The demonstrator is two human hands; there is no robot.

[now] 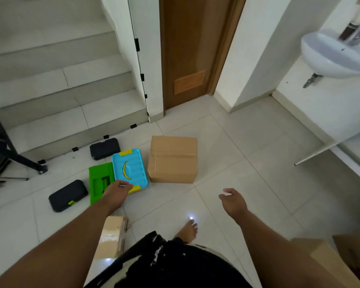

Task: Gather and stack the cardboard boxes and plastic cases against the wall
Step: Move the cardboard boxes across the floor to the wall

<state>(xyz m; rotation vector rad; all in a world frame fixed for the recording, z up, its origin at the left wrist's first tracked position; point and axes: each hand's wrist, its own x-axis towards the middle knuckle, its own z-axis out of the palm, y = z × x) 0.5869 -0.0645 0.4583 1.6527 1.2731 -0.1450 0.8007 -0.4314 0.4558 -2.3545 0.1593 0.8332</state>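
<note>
A large cardboard box (173, 160) stands on the tiled floor at the centre. Just left of it lies a blue plastic case (130, 168) with yellow latches, partly over a green case (99, 181). One dark case (105, 148) lies near the bottom stair and another dark case (68, 195) lies at the left. My left hand (116, 193) reaches to the blue case's near edge, fingers touching it. My right hand (233, 201) hovers over bare floor, fingers relaxed, holding nothing. A small cardboard box (112, 235) sits by my left forearm.
Stairs (56, 90) rise at the left, a brown door (187, 48) stands ahead. A wall sink (333, 55) hangs at the right. A black stand's leg (23, 161) lies at the far left. More cardboard (341, 260) sits at bottom right. My bare foot (188, 229) is below.
</note>
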